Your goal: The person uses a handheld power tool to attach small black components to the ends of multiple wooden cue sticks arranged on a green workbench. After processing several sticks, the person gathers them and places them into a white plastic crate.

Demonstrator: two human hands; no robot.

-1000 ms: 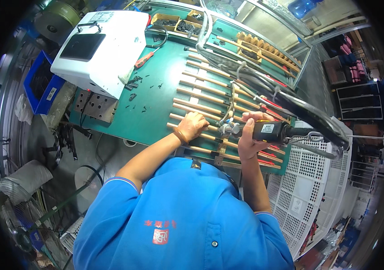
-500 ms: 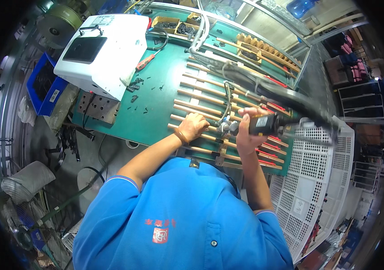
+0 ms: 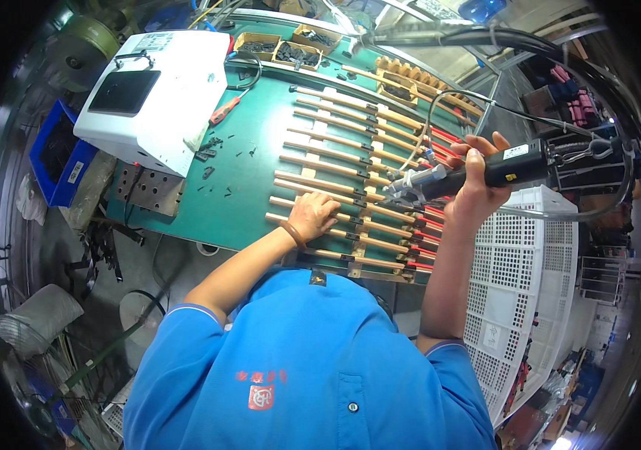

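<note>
Several slim wooden rods with red parts at their right ends lie side by side across a wooden rack. Small black pieces sit on them in a slanting row. My left hand lies over the nearer rods, its fingers bent and closed around one; the fingertips are partly hidden. To the right, above the red ends, my right hand is wrapped around a black powered screwdriver. Its silver nose points left over the rods, apart from my left hand. Cables trail from its rear.
A white machine stands at left on the green table, with a red-handled screwdriver beside it. Loose black bits lie near. Cardboard trays of black parts are at the back. A white perforated crate stands right.
My right hand has drawn the powered screwdriver right and up, away from my left hand. Its cables have swung right. My left hand stays on the rods, its fingertips shifted slightly left.
</note>
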